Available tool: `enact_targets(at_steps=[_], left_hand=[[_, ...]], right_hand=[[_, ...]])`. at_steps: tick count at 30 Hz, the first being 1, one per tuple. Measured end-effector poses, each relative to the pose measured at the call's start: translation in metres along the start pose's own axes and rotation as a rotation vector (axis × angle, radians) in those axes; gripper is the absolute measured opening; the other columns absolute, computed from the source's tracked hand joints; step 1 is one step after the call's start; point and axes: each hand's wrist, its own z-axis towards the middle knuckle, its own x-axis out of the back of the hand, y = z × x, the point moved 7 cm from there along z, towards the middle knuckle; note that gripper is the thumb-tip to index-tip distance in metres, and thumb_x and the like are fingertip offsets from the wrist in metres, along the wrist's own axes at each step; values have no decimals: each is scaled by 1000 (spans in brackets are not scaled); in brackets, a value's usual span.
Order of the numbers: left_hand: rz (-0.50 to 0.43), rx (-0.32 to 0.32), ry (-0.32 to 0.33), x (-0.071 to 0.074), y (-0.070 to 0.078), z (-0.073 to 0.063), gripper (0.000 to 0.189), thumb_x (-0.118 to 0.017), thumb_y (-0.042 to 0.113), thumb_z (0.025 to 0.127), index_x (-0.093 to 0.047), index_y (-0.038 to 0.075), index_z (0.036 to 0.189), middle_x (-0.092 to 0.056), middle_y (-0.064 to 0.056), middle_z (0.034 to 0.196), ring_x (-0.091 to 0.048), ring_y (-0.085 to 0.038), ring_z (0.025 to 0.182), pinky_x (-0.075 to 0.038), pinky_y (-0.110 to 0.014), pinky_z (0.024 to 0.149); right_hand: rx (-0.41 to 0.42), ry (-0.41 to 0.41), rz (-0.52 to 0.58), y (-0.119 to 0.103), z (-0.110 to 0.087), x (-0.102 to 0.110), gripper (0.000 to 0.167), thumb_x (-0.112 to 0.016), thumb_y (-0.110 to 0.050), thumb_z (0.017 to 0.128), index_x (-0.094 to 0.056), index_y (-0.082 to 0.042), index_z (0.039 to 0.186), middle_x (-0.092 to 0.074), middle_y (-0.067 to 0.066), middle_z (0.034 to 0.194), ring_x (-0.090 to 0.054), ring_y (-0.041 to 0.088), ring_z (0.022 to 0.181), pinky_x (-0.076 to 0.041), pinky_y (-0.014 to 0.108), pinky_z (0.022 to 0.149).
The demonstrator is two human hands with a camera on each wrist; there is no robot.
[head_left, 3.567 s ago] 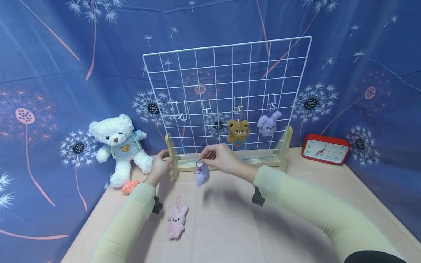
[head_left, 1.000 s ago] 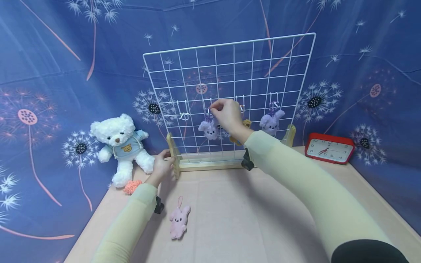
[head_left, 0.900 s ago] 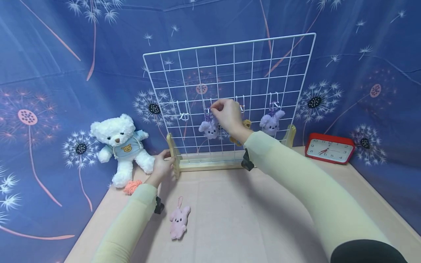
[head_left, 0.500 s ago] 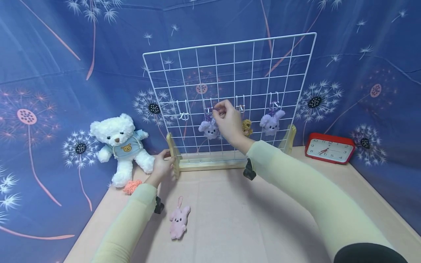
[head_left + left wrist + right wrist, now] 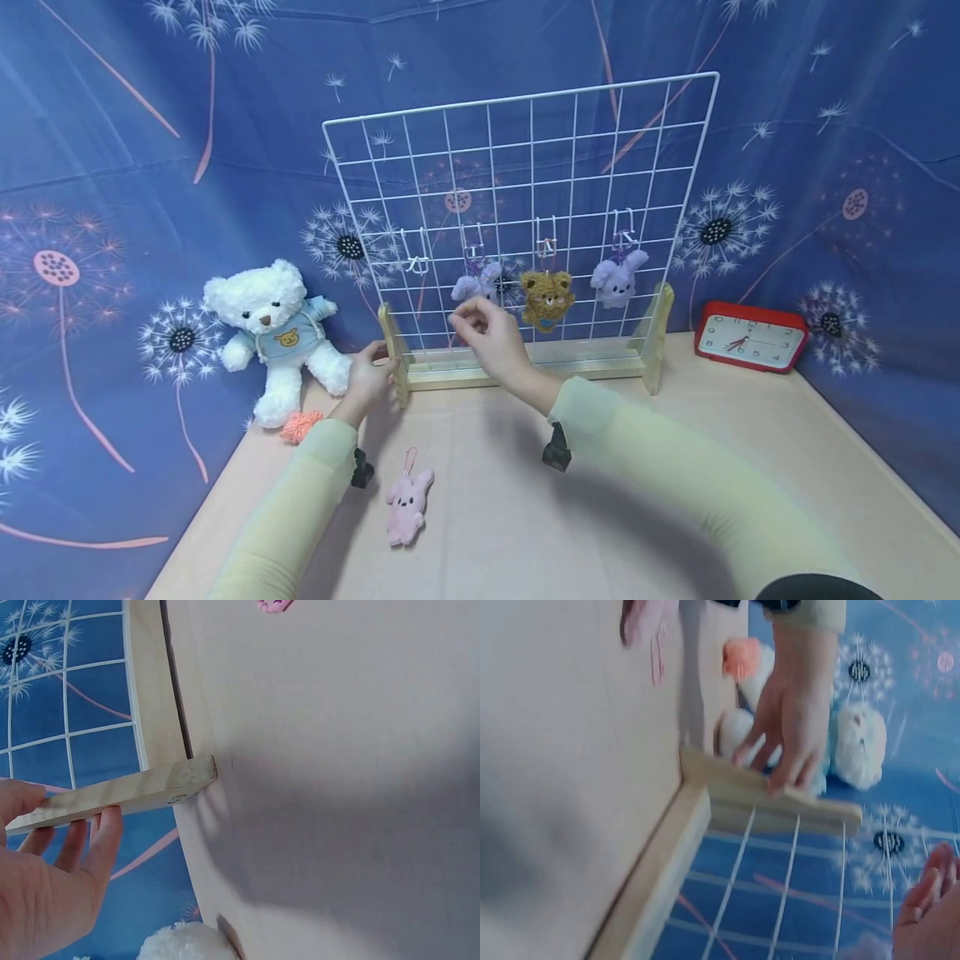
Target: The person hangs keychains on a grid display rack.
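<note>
In the head view my left hand holds the wooden end piece of a display stand, thumb on one face and fingers on the other. My right hand hovers before the white wire grid, fingers loosely bent with nothing in them. Just above it a purple plush bunny charm hangs by its purple loop from the second hook from the left, partly covered by the fingers. A brown bear charm and another purple bunny charm hang farther right.
The leftmost hook carries no charm. A pink bunny charm lies on the table, nearer the front. At left sit a white teddy bear and an orange yarn bundle; a red clock stands at right.
The purple bunny charm went from the right hand's pinch onto the second hook. The right hand has since let go and dropped below it, uncovering the brown bear. The left hand stays put.
</note>
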Motion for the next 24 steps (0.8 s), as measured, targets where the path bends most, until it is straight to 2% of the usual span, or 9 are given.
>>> enact_targets(at_steps=[3,11,18,24], left_hand=[[2,-2,-1,0,2,1,44,-59,6,101,-52,0,144,-55,-25,141,-56,-41,125,-54,-46,100],[15,0,-9,-1,-4,-4,45,-59,7,102,-50,0,146,-55,-26,140,-57,-40,124,-54,-46,100],[9,-18,11,1,-4,-3,47,-60,7,101,-50,1,147,-56,-26,138,-60,-38,120,-55,-45,98],[32,-26,12,2,-5,-2,47,-61,6,100,-50,-1,146,-57,-27,137,-58,-39,121,-52,-46,101]], right_hand=[[-44,-79,-1,4,-11,-19,11,-68,-13,99,-70,-3,106,-72,7,82,-68,29,75,-57,27,65],[-142,-303,-14,23,-49,-65,19,-72,-7,95,-69,-2,113,-72,4,86,-66,13,70,-55,24,62],[-189,-340,-70,39,-64,-85,19,-76,-8,91,-72,0,107,-71,2,88,-64,11,78,-56,24,71],[-224,-364,-145,59,-70,-102,19,-79,-7,88,-75,1,105,-72,2,85,-65,11,77,-53,22,69]])
